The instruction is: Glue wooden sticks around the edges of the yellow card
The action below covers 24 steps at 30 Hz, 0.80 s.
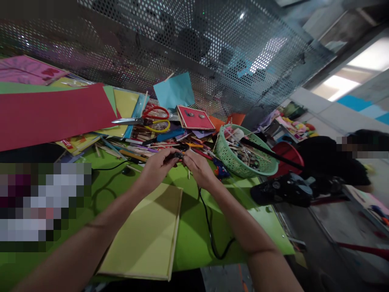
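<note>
My left hand (158,165) and my right hand (199,166) meet over the green table, fingertips pinched together. Between them is a small dark piece (178,155), mostly covered by the fingers, so its kind is unclear. Below my wrists lies a flat pale-yellow board (146,239) with thin sticks along its edges. Just beyond my fingers spreads a heap of wooden sticks, pens and pencils. Scissors (156,125) with red and yellow handles rest on that heap. Behind it leans a red panel (196,117) edged with sticks, bearing two round dark pieces.
A light-green basket (243,162) of odds and ends stands to the right, with a blue-and-orange object (221,168) beside it. A black cable (209,231) loops near my right forearm. Red card sheets (54,113) lie left. A perforated metal screen (182,48) rises behind. Another person (328,162) is at far right.
</note>
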Available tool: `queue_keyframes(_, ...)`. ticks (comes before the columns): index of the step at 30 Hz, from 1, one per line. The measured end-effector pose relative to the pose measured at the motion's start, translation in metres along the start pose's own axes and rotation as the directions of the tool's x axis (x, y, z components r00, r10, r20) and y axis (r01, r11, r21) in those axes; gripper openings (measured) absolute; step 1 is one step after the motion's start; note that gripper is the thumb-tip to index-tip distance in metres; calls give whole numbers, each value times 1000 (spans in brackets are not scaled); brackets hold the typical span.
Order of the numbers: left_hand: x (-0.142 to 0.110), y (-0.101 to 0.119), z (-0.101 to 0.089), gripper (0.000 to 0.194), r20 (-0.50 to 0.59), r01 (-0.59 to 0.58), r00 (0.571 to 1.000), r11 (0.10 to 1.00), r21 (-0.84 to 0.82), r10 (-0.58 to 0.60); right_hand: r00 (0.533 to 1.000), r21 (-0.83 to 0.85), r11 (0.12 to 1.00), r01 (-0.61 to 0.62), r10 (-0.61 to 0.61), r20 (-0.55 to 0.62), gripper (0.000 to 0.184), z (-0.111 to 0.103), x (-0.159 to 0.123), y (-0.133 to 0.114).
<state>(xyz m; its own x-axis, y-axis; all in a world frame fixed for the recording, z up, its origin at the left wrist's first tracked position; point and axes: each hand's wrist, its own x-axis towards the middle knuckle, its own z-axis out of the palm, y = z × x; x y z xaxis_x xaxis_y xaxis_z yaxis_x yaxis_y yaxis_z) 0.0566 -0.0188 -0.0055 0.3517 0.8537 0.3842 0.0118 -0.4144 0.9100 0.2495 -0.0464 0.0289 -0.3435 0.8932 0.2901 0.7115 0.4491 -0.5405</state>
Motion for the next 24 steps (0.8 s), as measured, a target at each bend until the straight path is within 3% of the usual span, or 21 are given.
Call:
queue_keyframes(12,-5,-2,6,21,-64,-110,990,981,163,122,998,-113,993,-31,25,-60,25,7,0,2)
queue_keyframes(24,-3,-2,7,18,-50,-5,999,1000,5,6,993,60,996,-67,73,-92,29,9,-1,1)
